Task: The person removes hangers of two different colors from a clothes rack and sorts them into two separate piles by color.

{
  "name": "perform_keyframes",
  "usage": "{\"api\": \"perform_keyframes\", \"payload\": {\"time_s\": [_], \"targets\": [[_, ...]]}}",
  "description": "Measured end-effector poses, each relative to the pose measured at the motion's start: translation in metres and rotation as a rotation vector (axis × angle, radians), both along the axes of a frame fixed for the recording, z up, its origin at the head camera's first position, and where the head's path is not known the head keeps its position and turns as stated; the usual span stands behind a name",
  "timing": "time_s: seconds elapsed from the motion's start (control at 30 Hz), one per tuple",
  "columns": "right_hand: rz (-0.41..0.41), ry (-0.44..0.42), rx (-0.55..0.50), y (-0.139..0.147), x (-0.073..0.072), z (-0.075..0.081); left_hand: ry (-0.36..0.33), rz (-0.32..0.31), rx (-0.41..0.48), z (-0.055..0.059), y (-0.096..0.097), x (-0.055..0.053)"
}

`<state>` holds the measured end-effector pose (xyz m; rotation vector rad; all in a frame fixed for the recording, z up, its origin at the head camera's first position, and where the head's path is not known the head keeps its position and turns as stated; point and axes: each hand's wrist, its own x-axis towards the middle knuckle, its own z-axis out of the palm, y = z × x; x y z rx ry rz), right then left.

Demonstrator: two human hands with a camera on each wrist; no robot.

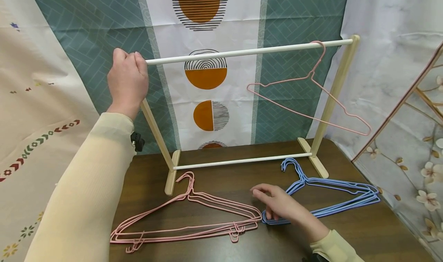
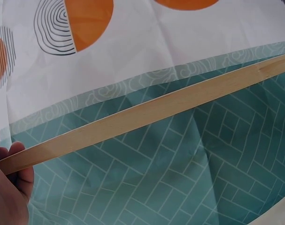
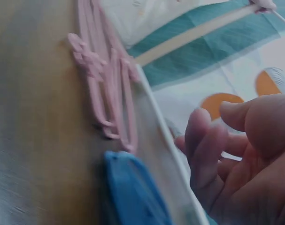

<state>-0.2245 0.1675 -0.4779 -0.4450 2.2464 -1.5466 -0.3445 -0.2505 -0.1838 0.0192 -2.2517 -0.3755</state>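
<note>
My left hand point(image 1: 129, 77) grips the top left corner of a clothes rack point(image 1: 238, 53), its fingers wrapped round the wooden post point(image 2: 133, 117) in the left wrist view. One pink hanger point(image 1: 313, 74) hangs by its hook near the rack's right end. Loosely curled and holding nothing, my right hand point(image 1: 277, 202) hovers over the table, between a stack of pink hangers point(image 1: 194, 231) and a stack of blue hangers point(image 1: 339, 208). In the right wrist view the fingers point(image 3: 205, 145) of that hand stand apart from both stacks.
The rack stands on wooden feet point(image 1: 313, 158) toward the back of the dark brown table point(image 1: 214, 179), with a white lower bar point(image 1: 242, 161) between them. Behind it hangs a green and white patterned cloth point(image 1: 238, 112). Floral cloth point(image 1: 412, 169) covers the right side.
</note>
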Motion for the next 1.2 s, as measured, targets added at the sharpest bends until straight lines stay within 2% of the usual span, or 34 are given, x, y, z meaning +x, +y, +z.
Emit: {"api": "perform_keyframes", "payload": {"time_s": [0.3, 0.57, 0.73, 0.87, 1.2], "targets": [[-0.169, 0.084, -0.128, 0.033, -0.016, 0.037, 0.01, -0.002, 0.001, 0.0, 0.0, 0.0], [-0.337, 0.238, -0.249, 0.075, -0.023, 0.062, 0.012, -0.003, -0.001, -0.001, 0.0, 0.0], [-0.423, 0.297, -0.375, 0.102, -0.026, 0.066, 0.02, -0.004, 0.002, -0.001, 0.0, 0.0], [-0.467, 0.306, -0.46, 0.12, -0.03, 0.067, 0.023, -0.002, 0.003, 0.0, -0.001, 0.001], [-0.516, 0.252, -0.65, 0.158, -0.034, 0.059, 0.01, -0.002, 0.003, 0.0, 0.0, 0.001]]}}
